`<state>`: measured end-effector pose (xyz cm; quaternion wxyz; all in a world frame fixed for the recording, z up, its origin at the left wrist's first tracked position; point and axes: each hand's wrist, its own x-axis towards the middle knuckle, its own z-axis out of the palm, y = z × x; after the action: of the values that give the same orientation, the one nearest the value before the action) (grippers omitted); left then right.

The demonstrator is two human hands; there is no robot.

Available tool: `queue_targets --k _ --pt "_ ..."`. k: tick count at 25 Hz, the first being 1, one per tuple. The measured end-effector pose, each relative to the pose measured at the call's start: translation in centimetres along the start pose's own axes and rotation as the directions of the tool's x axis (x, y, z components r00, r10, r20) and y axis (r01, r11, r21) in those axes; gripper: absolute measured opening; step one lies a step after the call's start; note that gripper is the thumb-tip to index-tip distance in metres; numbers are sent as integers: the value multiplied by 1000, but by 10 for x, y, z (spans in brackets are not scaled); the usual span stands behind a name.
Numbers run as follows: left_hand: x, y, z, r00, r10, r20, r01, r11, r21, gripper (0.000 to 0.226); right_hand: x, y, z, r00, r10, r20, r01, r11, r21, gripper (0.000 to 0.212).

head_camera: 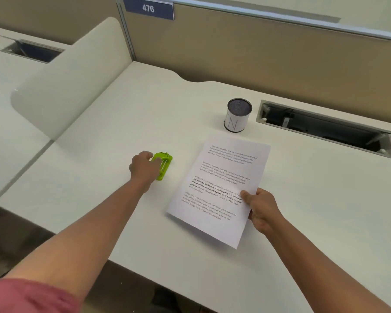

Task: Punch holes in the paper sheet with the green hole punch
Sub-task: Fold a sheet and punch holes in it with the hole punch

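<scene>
A small green hole punch (164, 166) sits on the white desk (122, 136), left of a printed paper sheet (221, 188). My left hand (142, 169) covers the punch's left side, its fingers curled round that end. The sheet lies flat and slightly turned, with several paragraphs of text facing up. My right hand (261, 208) pinches the sheet's right edge near the lower corner, thumb on top and fingers underneath.
A mesh pen cup (237, 116) stands just beyond the sheet. An open cable slot (325, 127) runs along the back right. A rounded white divider (70, 84) stands at the left, a tan partition wall behind. The desk's front edge is close to me.
</scene>
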<state>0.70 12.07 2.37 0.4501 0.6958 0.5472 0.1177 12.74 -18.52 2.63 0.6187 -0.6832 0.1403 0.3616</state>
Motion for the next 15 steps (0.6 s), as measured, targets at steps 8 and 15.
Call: queue_targets --k 8,15 --pt "37 -2 -6 990 -74 123 66 996 66 21 15 5 37 998 51 38 -49 998 -43 18" --pt "23 8 11 973 -41 226 30 998 54 25 15 -4 12 998 54 28 -52 998 -47 17"
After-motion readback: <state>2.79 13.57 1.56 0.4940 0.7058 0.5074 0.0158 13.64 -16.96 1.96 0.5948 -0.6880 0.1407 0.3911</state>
